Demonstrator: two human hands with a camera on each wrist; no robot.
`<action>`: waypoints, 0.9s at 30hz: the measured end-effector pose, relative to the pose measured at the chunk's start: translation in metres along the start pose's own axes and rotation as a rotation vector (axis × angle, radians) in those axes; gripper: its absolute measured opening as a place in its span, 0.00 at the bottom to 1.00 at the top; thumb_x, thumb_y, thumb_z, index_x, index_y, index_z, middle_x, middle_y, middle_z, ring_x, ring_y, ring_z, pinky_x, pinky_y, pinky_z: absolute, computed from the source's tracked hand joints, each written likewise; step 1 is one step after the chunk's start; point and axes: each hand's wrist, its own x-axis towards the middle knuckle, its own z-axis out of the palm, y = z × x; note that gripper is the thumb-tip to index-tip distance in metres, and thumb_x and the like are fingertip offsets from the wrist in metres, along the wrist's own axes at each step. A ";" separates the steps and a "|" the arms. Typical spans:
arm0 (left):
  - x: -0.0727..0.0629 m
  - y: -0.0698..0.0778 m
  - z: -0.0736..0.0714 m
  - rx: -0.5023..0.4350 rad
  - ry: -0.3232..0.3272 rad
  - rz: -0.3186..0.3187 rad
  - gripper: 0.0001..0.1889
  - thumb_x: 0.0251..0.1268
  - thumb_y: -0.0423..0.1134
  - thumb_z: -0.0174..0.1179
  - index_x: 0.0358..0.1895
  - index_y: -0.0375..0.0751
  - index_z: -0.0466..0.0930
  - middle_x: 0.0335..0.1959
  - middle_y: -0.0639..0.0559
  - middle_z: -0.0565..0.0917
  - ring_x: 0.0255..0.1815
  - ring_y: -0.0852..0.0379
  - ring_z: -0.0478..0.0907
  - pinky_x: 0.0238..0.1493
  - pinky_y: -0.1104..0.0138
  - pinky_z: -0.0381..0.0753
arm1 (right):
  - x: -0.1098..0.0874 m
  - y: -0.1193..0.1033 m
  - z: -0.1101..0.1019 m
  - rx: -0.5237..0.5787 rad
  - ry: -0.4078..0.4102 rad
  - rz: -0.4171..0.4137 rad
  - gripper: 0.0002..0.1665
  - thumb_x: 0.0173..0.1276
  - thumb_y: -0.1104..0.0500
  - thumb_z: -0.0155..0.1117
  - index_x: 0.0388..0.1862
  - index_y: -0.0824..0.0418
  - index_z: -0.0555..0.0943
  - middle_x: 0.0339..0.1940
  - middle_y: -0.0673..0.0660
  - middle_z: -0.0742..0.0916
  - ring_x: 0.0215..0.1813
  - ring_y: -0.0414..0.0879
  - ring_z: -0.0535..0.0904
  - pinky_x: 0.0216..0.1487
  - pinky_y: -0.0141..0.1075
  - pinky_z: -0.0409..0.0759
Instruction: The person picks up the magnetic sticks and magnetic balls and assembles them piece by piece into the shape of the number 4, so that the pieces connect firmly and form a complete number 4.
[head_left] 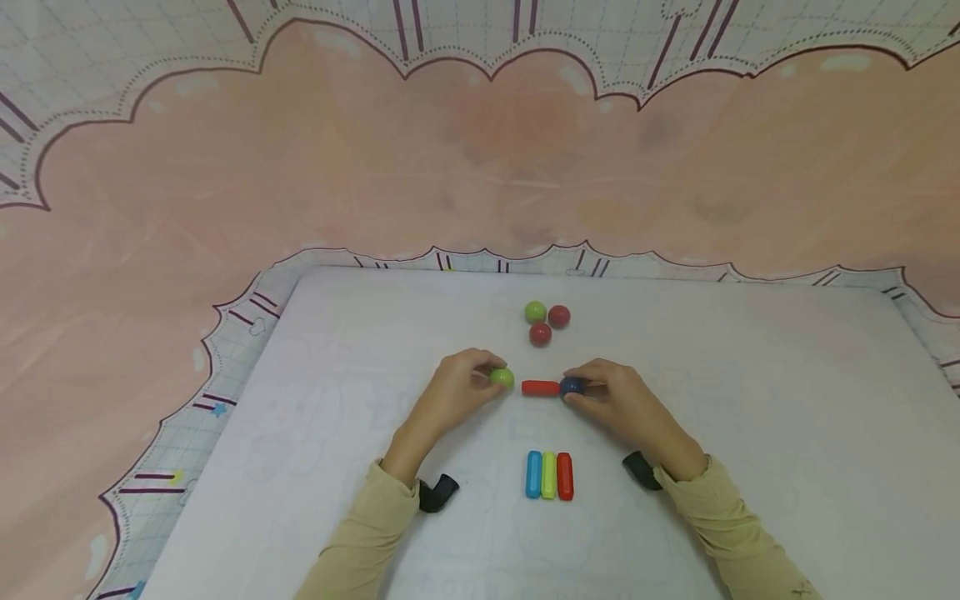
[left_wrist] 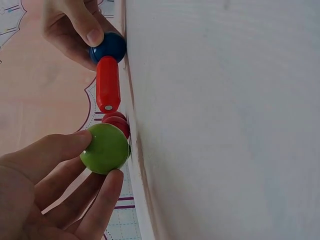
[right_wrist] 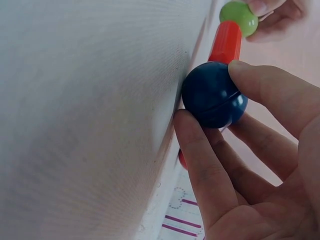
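Between thumb and fingers my left hand [head_left: 459, 385] pinches a green ball [left_wrist: 105, 149]. My right hand [head_left: 618, 396] pinches a dark blue ball [right_wrist: 214, 95]. Against the blue ball sits one end of a red rod [head_left: 540, 388], which points toward the green ball. In the left wrist view the rod's free end shows a small silvery disc. A short gap separates that end from the green ball in the head view.
Beyond the hands, a green ball [head_left: 535, 312] lies with two red balls [head_left: 558, 317] on the white tabletop [head_left: 315, 400]. Nearer me, a blue rod [head_left: 533, 475], a yellow-green rod [head_left: 549, 476] and a red rod [head_left: 566, 477] lie side by side.
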 end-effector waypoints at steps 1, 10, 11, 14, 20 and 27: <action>0.000 0.000 0.000 0.001 0.001 0.004 0.14 0.61 0.34 0.69 0.50 0.40 0.84 0.46 0.50 0.86 0.46 0.56 0.83 0.51 0.65 0.84 | 0.000 0.000 0.000 0.001 0.001 0.002 0.20 0.62 0.60 0.74 0.53 0.62 0.84 0.48 0.55 0.87 0.47 0.46 0.86 0.52 0.43 0.85; -0.001 -0.001 0.001 -0.001 -0.007 0.014 0.15 0.60 0.33 0.69 0.50 0.39 0.84 0.46 0.49 0.86 0.45 0.55 0.83 0.51 0.65 0.84 | 0.000 -0.001 -0.001 -0.004 -0.002 0.008 0.21 0.62 0.60 0.74 0.54 0.62 0.84 0.48 0.56 0.87 0.47 0.47 0.86 0.52 0.44 0.84; -0.001 -0.001 0.001 -0.002 -0.009 0.019 0.15 0.60 0.33 0.69 0.50 0.39 0.84 0.46 0.49 0.86 0.45 0.55 0.83 0.51 0.65 0.84 | 0.000 -0.001 -0.001 -0.004 -0.002 0.008 0.21 0.62 0.60 0.74 0.54 0.62 0.84 0.48 0.55 0.87 0.47 0.47 0.86 0.52 0.44 0.84; -0.001 -0.001 0.001 -0.005 -0.016 0.023 0.15 0.60 0.33 0.70 0.50 0.39 0.84 0.46 0.49 0.86 0.45 0.55 0.83 0.50 0.65 0.84 | 0.000 -0.001 -0.001 0.004 0.000 -0.003 0.20 0.62 0.61 0.73 0.54 0.62 0.84 0.48 0.56 0.87 0.47 0.48 0.86 0.52 0.44 0.84; 0.000 0.000 0.003 0.001 -0.033 0.023 0.15 0.60 0.36 0.70 0.50 0.39 0.84 0.46 0.49 0.86 0.45 0.55 0.83 0.50 0.65 0.84 | 0.000 0.000 -0.001 0.016 -0.003 -0.002 0.20 0.62 0.61 0.73 0.53 0.62 0.84 0.47 0.56 0.87 0.47 0.47 0.86 0.53 0.44 0.84; 0.001 -0.001 0.005 0.000 -0.048 0.012 0.15 0.61 0.37 0.70 0.51 0.40 0.84 0.46 0.50 0.86 0.46 0.56 0.83 0.51 0.65 0.83 | 0.000 0.001 0.000 0.023 -0.004 0.004 0.20 0.62 0.62 0.73 0.53 0.62 0.84 0.48 0.57 0.87 0.47 0.47 0.86 0.53 0.44 0.84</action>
